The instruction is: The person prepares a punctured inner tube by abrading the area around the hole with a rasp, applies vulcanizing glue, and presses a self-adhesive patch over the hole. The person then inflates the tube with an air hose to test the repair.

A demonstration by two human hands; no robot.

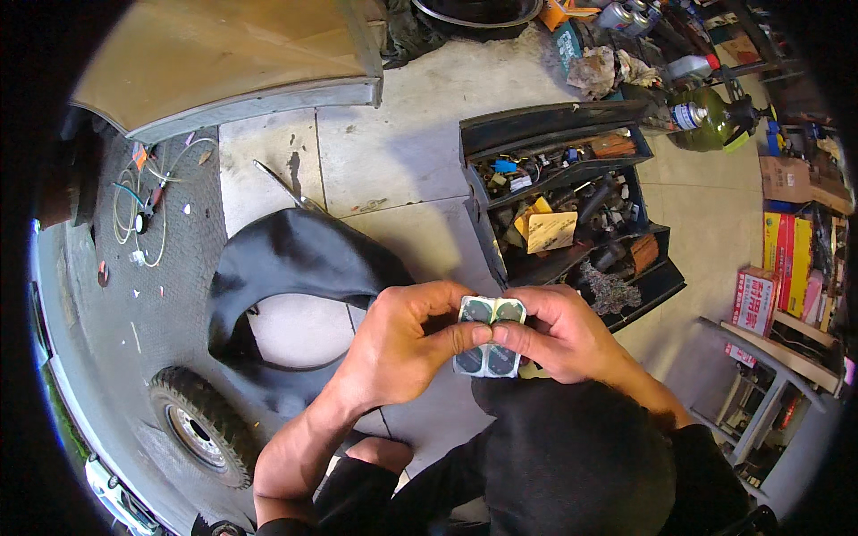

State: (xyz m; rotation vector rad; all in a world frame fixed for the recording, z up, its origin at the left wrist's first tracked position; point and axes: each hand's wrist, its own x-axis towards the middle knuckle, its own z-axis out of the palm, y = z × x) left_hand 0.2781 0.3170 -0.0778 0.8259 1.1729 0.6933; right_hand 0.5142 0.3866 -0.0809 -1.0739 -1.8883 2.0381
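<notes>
In front of my body, my left hand (pixel 404 341) and my right hand (pixel 565 335) pinch a small sheet of round tube patches (pixel 500 361) between thumbs and fingers. The patches are dark green discs on a pale, shiny backing, set in rows. Both thumbs meet at the middle of the sheet, and a seam or fold runs down between the rows. A black rubber inner tube (pixel 299 239) lies on the floor beyond my left forearm, partly hidden by it. Its surface is smooth and curved.
A black cantilever toolbox (pixel 559 116) full of parts stands open to the right. A wheel with tyre (pixel 174 400) rests at lower left. A metal lever (pixel 284 185) and an air hose with gauge (pixel 152 204) lie beyond. Crowded shelves (pixel 786 344) line the right side.
</notes>
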